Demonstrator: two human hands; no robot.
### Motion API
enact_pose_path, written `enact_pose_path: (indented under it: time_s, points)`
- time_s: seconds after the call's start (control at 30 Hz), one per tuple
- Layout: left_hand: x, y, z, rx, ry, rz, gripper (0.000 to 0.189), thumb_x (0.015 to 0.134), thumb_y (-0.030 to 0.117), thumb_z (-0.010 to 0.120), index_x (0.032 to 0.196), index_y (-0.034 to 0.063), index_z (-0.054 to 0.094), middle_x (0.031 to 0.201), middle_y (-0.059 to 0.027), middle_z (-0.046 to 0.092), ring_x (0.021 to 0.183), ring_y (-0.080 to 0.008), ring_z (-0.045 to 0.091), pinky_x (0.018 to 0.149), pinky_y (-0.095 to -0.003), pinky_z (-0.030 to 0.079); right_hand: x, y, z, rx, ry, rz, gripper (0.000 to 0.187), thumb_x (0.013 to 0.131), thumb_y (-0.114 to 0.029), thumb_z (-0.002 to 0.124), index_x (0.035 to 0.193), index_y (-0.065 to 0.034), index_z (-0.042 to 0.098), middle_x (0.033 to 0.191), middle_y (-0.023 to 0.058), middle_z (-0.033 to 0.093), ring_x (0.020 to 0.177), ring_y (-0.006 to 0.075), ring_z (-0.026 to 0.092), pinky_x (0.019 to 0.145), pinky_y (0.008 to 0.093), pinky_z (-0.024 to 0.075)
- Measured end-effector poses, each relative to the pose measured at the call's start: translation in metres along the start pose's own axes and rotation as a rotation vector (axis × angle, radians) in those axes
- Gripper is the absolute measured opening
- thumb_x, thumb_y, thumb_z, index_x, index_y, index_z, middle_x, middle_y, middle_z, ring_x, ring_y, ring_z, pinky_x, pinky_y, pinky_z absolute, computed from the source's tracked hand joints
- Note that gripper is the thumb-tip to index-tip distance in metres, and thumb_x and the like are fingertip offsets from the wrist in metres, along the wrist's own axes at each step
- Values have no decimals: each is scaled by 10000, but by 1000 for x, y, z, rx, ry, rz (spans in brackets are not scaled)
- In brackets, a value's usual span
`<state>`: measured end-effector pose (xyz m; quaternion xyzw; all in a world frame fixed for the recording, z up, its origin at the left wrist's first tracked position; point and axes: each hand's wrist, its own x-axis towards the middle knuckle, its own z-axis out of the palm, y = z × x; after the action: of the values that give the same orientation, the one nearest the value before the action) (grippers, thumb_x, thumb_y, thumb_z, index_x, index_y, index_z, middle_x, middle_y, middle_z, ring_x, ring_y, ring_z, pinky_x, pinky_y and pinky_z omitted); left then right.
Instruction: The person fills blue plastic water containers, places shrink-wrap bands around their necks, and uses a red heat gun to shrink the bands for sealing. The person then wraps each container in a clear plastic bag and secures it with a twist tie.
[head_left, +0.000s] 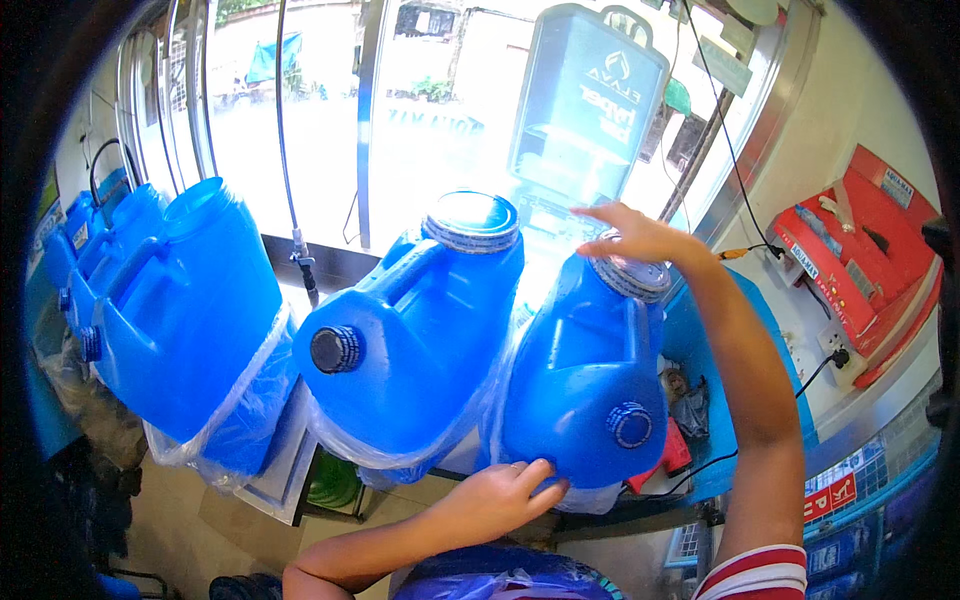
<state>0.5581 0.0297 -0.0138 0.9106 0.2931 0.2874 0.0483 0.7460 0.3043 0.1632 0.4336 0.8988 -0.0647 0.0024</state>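
Observation:
A blue plastic water container (577, 375) stands on the right of a row, its wide mouth sealed with a printed band. Over that capped mouth lies my right hand (634, 236), fingers spread; how firmly it touches the cap is unclear. My left hand (510, 495) rests with its fingertips at the container's lower near side, not wrapped around anything. Left of it another blue container (420, 352) has a banded round lid (471, 217) and a black spout cap (335, 349). Farther left, a blue container (199, 300) stands with its wide mouth uncovered. Clear plastic wraps the containers' lower parts.
A hose with a metal valve (301, 259) hangs between containers before the window. More blue containers (71, 225) stand far left. At right are a red holder (847, 262) on the wall, a plugged-in black cable (838, 358) and a blue panel (712, 337).

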Motion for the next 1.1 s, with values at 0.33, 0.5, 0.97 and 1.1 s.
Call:
enact_pose_path:
  time_s: [0.33,0.5,0.97,1.1]
  points:
    - [73,36,-57,32,-141,44,167,678,141,628,810,60,563,763,-74,536,804,-253,553,715,-368,432,-32,-14,34,-45,202,440,677,750,-526,566,1374,-298,436,1390,166,408,1290,413,370,975,656,279]
    - [80,47,-65,-66,-36,-193,102,733,77,658,825,79,614,774,-73,593,782,-268,582,715,-384,417,-32,-18,31,-18,208,478,684,756,-519,547,1387,-281,428,1419,166,385,1297,428,354,964,669,265]
    - [48,77,-45,98,209,-470,340,663,82,741,979,109,619,1002,-73,582,987,-282,544,863,-407,388,18,254,234,1426,-168,457,288,912,-223,495,1107,-45,611,1036,83,645,891,190,609,771,384,510]
    - [32,74,-26,185,197,-517,329,690,129,741,994,104,618,979,-56,576,1004,-270,536,863,-406,390,28,249,232,1436,-110,468,287,913,-212,498,1112,-35,606,1051,95,642,906,206,610,798,392,504]
